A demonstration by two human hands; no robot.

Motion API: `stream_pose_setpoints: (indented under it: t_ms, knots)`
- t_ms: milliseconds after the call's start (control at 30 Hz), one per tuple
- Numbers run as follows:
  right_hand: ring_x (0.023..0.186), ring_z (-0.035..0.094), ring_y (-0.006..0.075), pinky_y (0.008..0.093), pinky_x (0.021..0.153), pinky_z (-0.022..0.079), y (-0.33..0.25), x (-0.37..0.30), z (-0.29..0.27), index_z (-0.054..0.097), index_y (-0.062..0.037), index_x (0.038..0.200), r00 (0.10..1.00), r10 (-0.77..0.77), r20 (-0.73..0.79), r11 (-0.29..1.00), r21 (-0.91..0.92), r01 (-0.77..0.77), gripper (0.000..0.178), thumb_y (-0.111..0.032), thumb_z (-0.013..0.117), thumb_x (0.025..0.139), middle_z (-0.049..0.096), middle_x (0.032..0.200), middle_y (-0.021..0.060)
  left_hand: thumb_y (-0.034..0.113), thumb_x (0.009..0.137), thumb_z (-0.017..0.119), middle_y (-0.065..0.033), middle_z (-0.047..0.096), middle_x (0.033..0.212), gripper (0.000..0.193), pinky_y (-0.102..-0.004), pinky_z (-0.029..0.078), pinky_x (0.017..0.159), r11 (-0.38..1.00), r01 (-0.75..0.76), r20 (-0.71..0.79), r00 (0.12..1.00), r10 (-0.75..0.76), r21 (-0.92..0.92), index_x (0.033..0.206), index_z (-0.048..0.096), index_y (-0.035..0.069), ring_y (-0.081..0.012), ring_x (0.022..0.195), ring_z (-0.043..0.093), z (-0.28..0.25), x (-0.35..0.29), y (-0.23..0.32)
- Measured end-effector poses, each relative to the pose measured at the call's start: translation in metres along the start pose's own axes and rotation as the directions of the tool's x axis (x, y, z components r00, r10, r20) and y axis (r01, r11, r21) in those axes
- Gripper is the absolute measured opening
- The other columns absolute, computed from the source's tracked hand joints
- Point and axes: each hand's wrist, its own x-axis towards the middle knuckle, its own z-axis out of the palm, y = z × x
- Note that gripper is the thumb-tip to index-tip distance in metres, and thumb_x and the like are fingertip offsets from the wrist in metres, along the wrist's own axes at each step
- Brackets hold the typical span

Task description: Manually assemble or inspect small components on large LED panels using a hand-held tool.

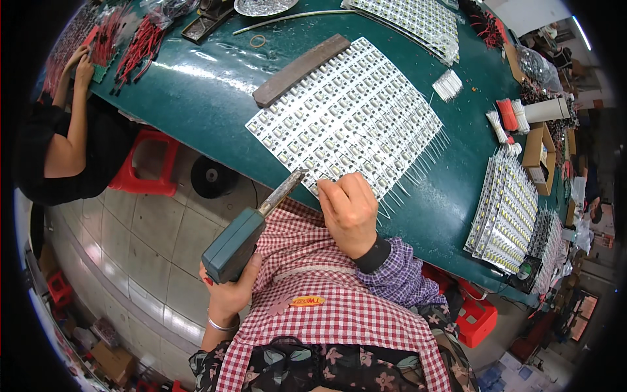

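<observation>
My left hand (234, 287) is wrapped round the handle of a dark green soldering gun (235, 243). Its metal tip rests at or just over the near left edge of a white panel of small circuit boards (326, 124), beside my right hand. My right hand (351, 212) is closed in a pinch at the panel's near edge; what its fingertips hold is hidden. Thin white wires (418, 163) stick out from the panel's right side. A dark flat bar (300, 70) lies along the panel's far left edge.
Stacked board panels stand at the right (503, 209) and lie at the back (415, 23). A small bundle of white wires (447, 85) lies right of the panel. Another person's arms (80, 98) work by red wires (140, 49) at the far left. A red stool (147, 163) stands below.
</observation>
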Motion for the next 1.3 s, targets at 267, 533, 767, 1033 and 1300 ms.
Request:
stream_pose_setpoints:
  t_ms: [267, 533, 767, 1033, 1300]
  knots:
    - [0.071, 0.052, 0.0248, 0.0375, 0.062, 0.041, -0.010, 0.006, -0.026, 0.068, -0.0026, 0.092, 0.998, 0.045, 0.041, 0.994, 0.099, -0.049, 0.014, 0.001, 0.075, 0.080, 0.048, 0.076, 0.0070, 0.006, 0.081, 0.081, -0.0105, 0.075, 0.094, 0.027, -0.0279, 0.055, 0.073, 0.999, 0.015, -0.072, 0.997, -0.018, -0.042, 0.104, 0.072, -0.005, -0.0157, 0.081, 0.070, -0.001, -0.004, 0.000]
    - [0.072, 0.053, 0.0248, 0.0373, 0.064, 0.042, 0.003, 0.003, -0.003, 0.068, -0.0046, 0.093, 0.997, 0.045, 0.067, 0.993, 0.108, -0.052, 0.015, 0.000, 0.075, 0.080, 0.049, 0.077, 0.0069, 0.003, 0.080, 0.079, -0.0097, 0.075, 0.085, 0.020, -0.0274, 0.055, 0.069, 0.997, -0.047, -0.006, 0.999, 0.047, 0.054, 0.098, 0.073, -0.004, -0.0150, 0.073, 0.070, -0.003, -0.005, 0.002]
    - [0.072, 0.053, 0.0248, 0.0375, 0.064, 0.042, 0.003, 0.003, -0.005, 0.068, -0.0042, 0.093, 0.996, 0.048, 0.073, 0.994, 0.090, -0.055, 0.015, 0.001, 0.074, 0.080, 0.048, 0.077, 0.0069, 0.002, 0.080, 0.078, -0.0086, 0.073, 0.081, 0.018, -0.0273, 0.052, 0.064, 0.998, -0.042, 0.029, 0.999, 0.041, 0.046, 0.096, 0.072, -0.005, -0.0137, 0.068, 0.066, 0.000, -0.002, 0.009]
    - [0.073, 0.053, 0.0252, 0.0377, 0.064, 0.042, 0.004, 0.003, -0.004, 0.067, -0.0037, 0.092, 0.996, 0.037, 0.078, 0.995, 0.085, -0.044, 0.015, 0.002, 0.073, 0.080, 0.048, 0.077, 0.0072, 0.003, 0.081, 0.079, -0.0084, 0.072, 0.079, 0.018, -0.0270, 0.051, 0.062, 0.991, -0.107, 0.035, 0.994, 0.104, 0.086, 0.095, 0.071, -0.005, -0.0130, 0.067, 0.065, 0.002, 0.001, 0.012]
    - [0.073, 0.053, 0.0257, 0.0378, 0.065, 0.042, 0.004, 0.002, -0.003, 0.067, -0.0038, 0.092, 0.998, 0.026, 0.065, 0.995, 0.094, -0.032, 0.014, 0.002, 0.072, 0.080, 0.048, 0.077, 0.0076, 0.005, 0.087, 0.077, -0.0043, 0.066, 0.085, 0.031, -0.0254, 0.048, 0.056, 0.996, -0.073, 0.055, 0.996, 0.071, 0.041, 0.114, 0.066, -0.005, -0.0103, 0.066, 0.060, -0.009, -0.011, -0.013]
